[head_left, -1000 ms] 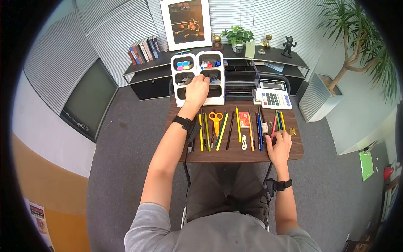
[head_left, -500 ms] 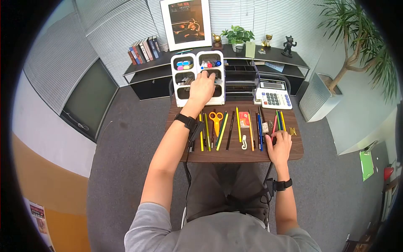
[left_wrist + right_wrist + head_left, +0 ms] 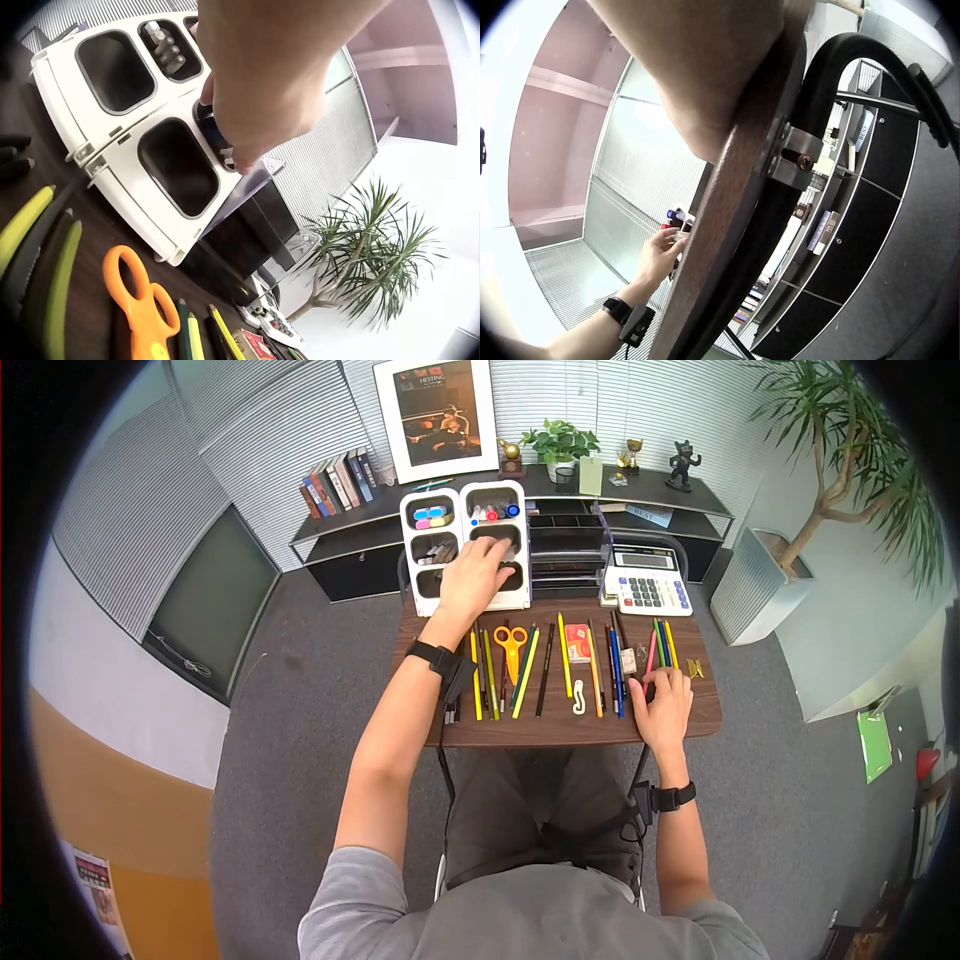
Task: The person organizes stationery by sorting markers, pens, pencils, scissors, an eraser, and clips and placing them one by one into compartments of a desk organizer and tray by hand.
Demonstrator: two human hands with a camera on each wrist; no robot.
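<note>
My left hand [image 3: 470, 575] reaches to the right half of the white desk organizer [image 3: 468, 605], its fingers at the middle compartment and its thumb apart from them. In the left wrist view the thumb lies by whitish pen ends [image 3: 227, 154]; the other fingertips are partly hidden behind the hand. From the right wrist view the left hand [image 3: 658, 255] shows close to the upright markers. My right hand [image 3: 664, 710] rests on the table at the right, thumb spread, just below a pink pencil [image 3: 651, 652] and next to blue pencils [image 3: 617, 685].
Pencils, orange-handled scissors [image 3: 510, 650], a red-and-white box [image 3: 577, 643], an eraser [image 3: 628, 661] and a white curved piece [image 3: 579, 698] lie across the wooden table [image 3: 560, 732]. Behind stand clear trays [image 3: 565, 550] and a calculator [image 3: 650, 585]. Highlighters [image 3: 432, 517] fill a top compartment.
My left hand went right into the middle compartment, then drew slightly back, its thumb spreading from the fingers. My right hand stays in place. The head view has shifted slightly.
</note>
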